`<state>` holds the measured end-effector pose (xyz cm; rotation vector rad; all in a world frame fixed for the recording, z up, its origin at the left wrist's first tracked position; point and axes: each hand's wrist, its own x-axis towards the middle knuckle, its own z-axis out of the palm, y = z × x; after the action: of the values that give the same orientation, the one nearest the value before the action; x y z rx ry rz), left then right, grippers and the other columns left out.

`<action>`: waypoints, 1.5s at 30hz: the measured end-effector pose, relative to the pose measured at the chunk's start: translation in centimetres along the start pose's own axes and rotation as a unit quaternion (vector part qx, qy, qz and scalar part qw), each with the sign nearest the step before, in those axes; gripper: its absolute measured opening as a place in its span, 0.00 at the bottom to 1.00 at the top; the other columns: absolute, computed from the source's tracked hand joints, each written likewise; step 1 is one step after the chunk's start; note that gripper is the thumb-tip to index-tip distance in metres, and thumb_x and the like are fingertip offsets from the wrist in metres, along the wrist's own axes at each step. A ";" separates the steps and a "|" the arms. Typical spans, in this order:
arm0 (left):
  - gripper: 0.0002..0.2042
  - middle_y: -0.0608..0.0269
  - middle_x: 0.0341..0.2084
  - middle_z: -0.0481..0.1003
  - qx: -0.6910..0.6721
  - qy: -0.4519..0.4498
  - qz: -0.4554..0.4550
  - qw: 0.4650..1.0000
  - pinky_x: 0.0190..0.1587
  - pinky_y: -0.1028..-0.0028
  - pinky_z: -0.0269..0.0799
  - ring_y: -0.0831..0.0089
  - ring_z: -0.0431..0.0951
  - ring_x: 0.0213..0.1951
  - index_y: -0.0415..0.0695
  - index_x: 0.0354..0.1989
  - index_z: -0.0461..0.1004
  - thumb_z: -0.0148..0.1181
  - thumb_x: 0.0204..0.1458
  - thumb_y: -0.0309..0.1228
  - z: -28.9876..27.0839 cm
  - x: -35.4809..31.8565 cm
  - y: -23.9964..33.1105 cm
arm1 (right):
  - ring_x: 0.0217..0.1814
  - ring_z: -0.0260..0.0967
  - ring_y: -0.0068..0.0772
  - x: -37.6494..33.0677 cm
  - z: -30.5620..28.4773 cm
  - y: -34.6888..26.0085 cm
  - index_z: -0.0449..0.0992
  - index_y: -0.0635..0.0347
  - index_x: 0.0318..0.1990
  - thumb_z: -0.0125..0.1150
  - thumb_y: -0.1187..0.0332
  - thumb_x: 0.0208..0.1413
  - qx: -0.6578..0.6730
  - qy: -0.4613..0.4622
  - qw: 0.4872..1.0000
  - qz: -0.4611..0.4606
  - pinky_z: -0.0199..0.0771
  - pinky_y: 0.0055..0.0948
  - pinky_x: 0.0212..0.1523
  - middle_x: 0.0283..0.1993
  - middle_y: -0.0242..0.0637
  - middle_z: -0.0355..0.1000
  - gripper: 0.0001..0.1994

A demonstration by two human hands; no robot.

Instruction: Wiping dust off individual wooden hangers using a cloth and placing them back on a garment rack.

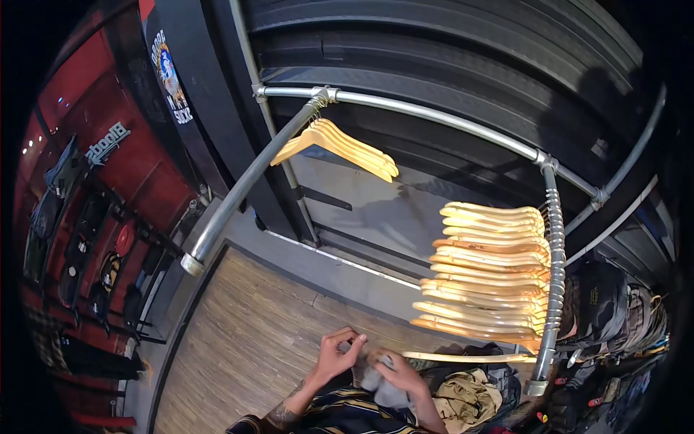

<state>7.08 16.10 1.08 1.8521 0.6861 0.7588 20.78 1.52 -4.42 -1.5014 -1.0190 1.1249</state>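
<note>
My left hand (338, 356) is raised at the lower middle, fingers curled with thumb and forefinger pinched together. What it holds, if anything, is too small to tell. Just to its right, my right hand (397, 373) has its fingers bent inward over a blurred dark patch. A light grey bundle, perhaps cloth (389, 393), shows beneath and beside the right hand; whether the hand grips it is unclear. One wooden hanger (470, 357) hangs lowest on the right rail, its left end close to my right hand. Several more wooden hangers (491, 278) hang in a row above it.
A metal pipe rack (426, 116) surrounds the space, its left bar (238, 195) carrying several wooden hangers (347, 150). Below my right arm lie a tan garment (470, 398) and dark clothes. Backpacks (600, 304) fill the right side; shelves with goods (90, 253) line the red left wall.
</note>
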 end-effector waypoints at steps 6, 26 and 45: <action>0.07 0.55 0.23 0.77 -0.037 0.028 0.040 0.998 0.32 0.73 0.71 0.69 0.78 0.25 0.33 0.28 0.79 0.61 0.55 0.24 -6.1 4.5 -0.6 | 0.43 0.72 0.24 16.0 1.6 -5.4 0.80 0.61 0.49 0.62 0.51 0.61 0.066 0.204 0.974 0.065 0.72 0.28 0.44 0.44 0.34 0.77 0.22; 0.08 0.56 0.29 0.80 -0.115 -0.011 -0.058 0.992 0.39 0.69 0.74 0.65 0.81 0.34 0.34 0.33 0.79 0.60 0.60 0.27 -15.0 3.4 -7.8 | 0.28 0.76 0.36 38.8 -12.8 -8.8 0.76 0.50 0.38 0.60 0.44 0.60 0.347 0.274 0.897 -0.019 0.80 0.38 0.33 0.27 0.29 0.75 0.19; 0.38 0.37 0.56 0.69 -0.693 0.035 -0.373 0.616 0.62 0.54 0.71 0.52 0.70 0.61 0.29 0.66 0.56 0.45 0.64 0.57 -12.7 7.7 -12.6 | 0.29 0.76 0.31 23.5 0.4 -17.9 0.81 0.64 0.31 0.75 0.64 0.49 -0.280 0.013 0.954 -0.103 0.74 0.29 0.35 0.26 0.40 0.78 0.12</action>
<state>0.91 33.61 -4.91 0.0279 0.5302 0.4735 24.39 27.45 9.20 -1.7840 -1.5244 0.6916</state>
